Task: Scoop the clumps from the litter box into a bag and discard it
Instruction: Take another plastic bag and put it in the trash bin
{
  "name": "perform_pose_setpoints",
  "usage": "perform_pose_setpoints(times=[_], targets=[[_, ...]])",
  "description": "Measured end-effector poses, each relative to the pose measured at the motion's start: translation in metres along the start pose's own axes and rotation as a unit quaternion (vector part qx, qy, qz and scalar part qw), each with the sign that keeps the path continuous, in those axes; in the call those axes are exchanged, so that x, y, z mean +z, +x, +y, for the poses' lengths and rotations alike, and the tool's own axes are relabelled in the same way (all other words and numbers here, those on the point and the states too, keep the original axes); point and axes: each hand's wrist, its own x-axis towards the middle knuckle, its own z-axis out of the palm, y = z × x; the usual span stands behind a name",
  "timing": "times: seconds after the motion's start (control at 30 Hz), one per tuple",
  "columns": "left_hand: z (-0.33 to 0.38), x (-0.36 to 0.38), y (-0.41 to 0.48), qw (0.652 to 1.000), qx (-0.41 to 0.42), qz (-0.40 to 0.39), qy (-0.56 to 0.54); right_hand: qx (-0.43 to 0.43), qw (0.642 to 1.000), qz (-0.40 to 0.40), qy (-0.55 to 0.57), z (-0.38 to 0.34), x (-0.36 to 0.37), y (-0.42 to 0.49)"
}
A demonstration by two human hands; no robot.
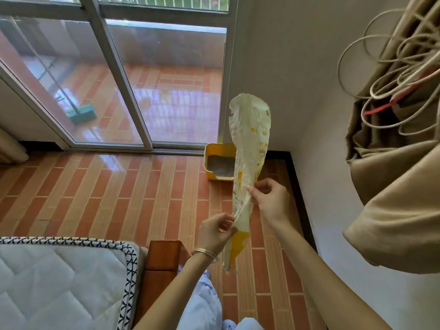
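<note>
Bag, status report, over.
Left hand and right hand pinch the bag, not yet open. Litter box ahead in the corner. Nothing blocks the path.

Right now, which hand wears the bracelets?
The left hand: thin metal bangles circle its wrist as it pinches the bag. The right hand, pinching the bag too, has a bare wrist.

This is a home, and by the look of it a bedroom. A quilted mattress (59,282) with a patterned border lies on a wooden bed frame (164,258) at the lower left. The floor (95,198) is laid in long reddish-brown tiles. Sliding glass doors (119,79) in metal frames give onto a tiled balcony (178,91), where a green-headed broom (82,113) stands. A yellow litter box (220,163) sits in the corner by the white wall (285,79). At the upper right hang what may be brown paper bags (392,186) with cord handles.
</note>
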Motion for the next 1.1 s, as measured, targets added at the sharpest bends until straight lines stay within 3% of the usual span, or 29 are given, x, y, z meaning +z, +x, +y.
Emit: perform_pose_setpoints(times=[0.4, 1.1], targets=[[-0.033, -0.041, 0.111, 0.996, -0.093, 0.004, -0.008, 0.021, 0.997, 0.040, -0.056, -0.021, 0.070, 0.104], [-0.041, -0.010, 0.273, 0.985, -0.169, 0.027, 0.004, 0.024, 0.989, -0.049, -0.135, -0.002, 0.106, 0.297]])
